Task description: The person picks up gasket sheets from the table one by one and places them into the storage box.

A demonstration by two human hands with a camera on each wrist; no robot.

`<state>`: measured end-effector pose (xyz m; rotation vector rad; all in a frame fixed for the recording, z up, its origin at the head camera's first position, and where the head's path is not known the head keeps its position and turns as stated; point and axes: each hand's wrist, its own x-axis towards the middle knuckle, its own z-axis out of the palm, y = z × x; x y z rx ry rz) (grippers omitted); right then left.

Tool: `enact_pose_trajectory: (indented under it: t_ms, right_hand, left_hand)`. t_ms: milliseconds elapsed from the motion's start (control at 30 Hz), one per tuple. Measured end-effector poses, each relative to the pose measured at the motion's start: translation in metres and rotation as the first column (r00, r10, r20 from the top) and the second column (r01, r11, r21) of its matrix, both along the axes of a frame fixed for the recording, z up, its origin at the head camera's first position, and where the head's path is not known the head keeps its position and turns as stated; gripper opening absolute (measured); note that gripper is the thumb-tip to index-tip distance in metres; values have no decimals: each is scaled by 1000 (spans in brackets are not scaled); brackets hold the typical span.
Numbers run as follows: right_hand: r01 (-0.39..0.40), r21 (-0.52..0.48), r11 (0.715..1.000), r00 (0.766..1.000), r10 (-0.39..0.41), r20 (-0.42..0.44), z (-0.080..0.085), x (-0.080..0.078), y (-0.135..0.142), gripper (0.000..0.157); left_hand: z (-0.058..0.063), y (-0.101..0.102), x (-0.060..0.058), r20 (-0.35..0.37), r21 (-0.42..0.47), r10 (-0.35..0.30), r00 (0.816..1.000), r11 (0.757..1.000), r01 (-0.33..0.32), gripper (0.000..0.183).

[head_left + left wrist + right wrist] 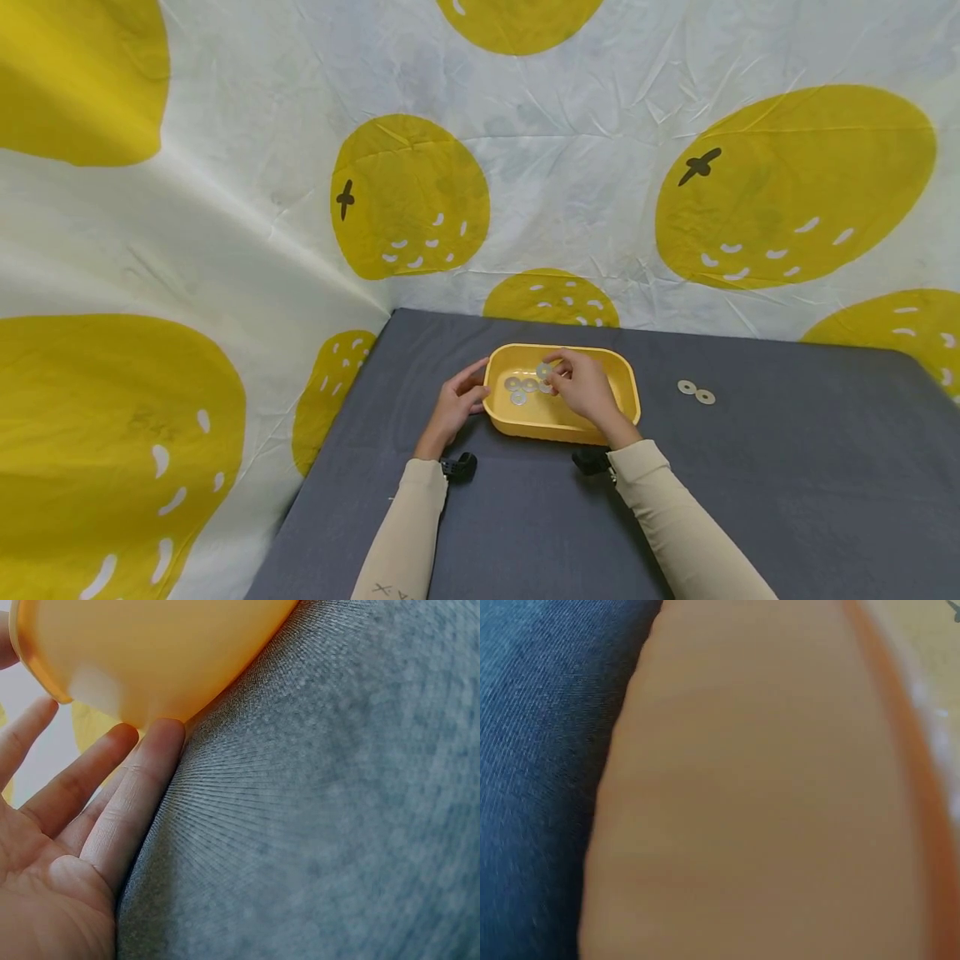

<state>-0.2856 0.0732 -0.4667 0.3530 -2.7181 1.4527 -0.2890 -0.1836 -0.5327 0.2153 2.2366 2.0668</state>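
A yellow plastic tub (pixel 570 432) stands on the dark cloth. Several flat metal washers (pixel 518 398) lie on its floor toward the left. Above them, my right hand (pixel 588 390) reaches over the near rim and pinches one washer (pixel 544 369) between thumb and fingertips. My left hand (pixel 456 404) is at the tub's left end. Its fairly straight fingers (pixel 124 814) touch the outer wall in the left wrist view. The right wrist view is filled by the tub's side wall (pixel 757 787), blurred, so the right hand is hidden there.
Two more washers (pixel 705 397) lie side by side on the grey cloth-covered table (pixel 787 450), right of the tub. A white fabric backdrop with yellow fruit shapes (pixel 408 196) rises behind the table and along its left side.
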Motion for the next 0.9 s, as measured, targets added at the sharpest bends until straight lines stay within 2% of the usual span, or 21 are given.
enact_pose_trajectory:
  t_ms: [167,300,467,667,767,900]
  right_hand:
    - [-4,62,998,999,2,39,-12,-10,-2,24]
    - [-39,95,995,996,31,80,-19,-16,0,22]
    - [-90,114,989,992,78,103,-19,-16,0,18]
    - [-113,157,981,989,96,114,-19,-18,-1,14]
    - [-123,181,976,987,102,121,-21,-20,-2,12]
    - [-133,196,972,985,108,132,-22,-20,-3,11]
  left_hand:
    - [2,1,0,4,-4,2,1000,1000,-2,53]
    - [4,1,-1,2,-11,6,1000,1000,-6,53]
    - [5,2,-3,8,-13,9,1000,1000,-9,52]
    - [8,1,-4,45,-7,10,999,1000,-10,54]
    - [12,0,-2,59,-3,-5,998,1000,5,56]
    - [26,-1,4,65,1,-27,998,1000,27,57]
